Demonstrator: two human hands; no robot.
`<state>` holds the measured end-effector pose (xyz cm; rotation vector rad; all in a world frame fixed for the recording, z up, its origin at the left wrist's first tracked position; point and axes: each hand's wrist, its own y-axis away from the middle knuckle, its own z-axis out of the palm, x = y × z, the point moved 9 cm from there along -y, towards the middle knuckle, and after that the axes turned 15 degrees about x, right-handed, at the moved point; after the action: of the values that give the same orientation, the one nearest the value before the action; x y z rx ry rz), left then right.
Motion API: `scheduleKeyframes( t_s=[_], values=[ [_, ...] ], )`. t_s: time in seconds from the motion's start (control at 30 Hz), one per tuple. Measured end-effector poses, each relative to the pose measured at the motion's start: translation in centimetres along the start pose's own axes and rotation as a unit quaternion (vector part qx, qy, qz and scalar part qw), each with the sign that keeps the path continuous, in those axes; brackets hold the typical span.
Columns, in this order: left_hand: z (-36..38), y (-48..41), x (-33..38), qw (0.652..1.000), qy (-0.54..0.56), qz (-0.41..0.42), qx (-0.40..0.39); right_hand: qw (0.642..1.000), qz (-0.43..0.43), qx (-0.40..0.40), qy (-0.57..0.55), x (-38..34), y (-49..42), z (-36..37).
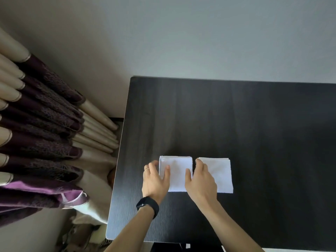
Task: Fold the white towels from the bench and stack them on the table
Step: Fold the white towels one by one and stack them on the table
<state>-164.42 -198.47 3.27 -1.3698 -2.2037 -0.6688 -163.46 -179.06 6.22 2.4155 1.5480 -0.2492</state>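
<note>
Towels folded, not stacked: left towel (177,171) gripped by left hand (155,180), right hand (201,180) fingers, right towel (221,175) alongside, lower-centre desk (254,124).

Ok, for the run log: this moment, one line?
left hand, right hand: hold left folded white towel | right folded white towel: alongside | on dark wooden table
</note>
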Motion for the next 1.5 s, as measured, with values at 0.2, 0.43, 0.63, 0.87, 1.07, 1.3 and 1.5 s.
scheduleKeyframes(
  t_s=[0.2, 0.43, 0.63, 0.87, 1.07, 1.3, 1.5],
  values=[
    [1.8, 2.7, 4.1, 0.936, -0.180, 0.300, 0.029, 0.991, -0.066, 0.118, 0.008, 5.5, 0.1, -2.2],
    [6.0, 2.0, 3.0, 0.933, -0.268, 0.233, -0.050, 0.992, -0.104, 0.040, 0.067, 8.0, -1.7, 2.5],
    [7.4, 1.9, 2.5, 0.939, -0.236, 0.246, -0.042, 0.992, -0.111, 0.036, 0.046, 9.0, -2.2, 4.6],
    [8.1, 2.6, 2.9, 0.937, -0.236, 0.254, -0.047, 0.991, -0.122, 0.050, 0.008, 8.4, -2.0, 5.0],
    [7.7, 2.9, 3.6, 0.944, -0.201, 0.258, -0.039, 0.992, -0.124, 0.032, -0.014, 7.8, -1.8, 4.6],
    [2.8, 3.8, 2.1, 0.995, -0.006, 0.097, 0.036, 0.985, -0.040, 0.110, -0.125, 12.8, -1.3, -0.2],
    [3.2, 7.4, 1.8, 0.968, -0.061, 0.243, -0.019, 0.985, -0.091, 0.037, -0.142, 13.8, 2.7, 1.4]
  ],
)
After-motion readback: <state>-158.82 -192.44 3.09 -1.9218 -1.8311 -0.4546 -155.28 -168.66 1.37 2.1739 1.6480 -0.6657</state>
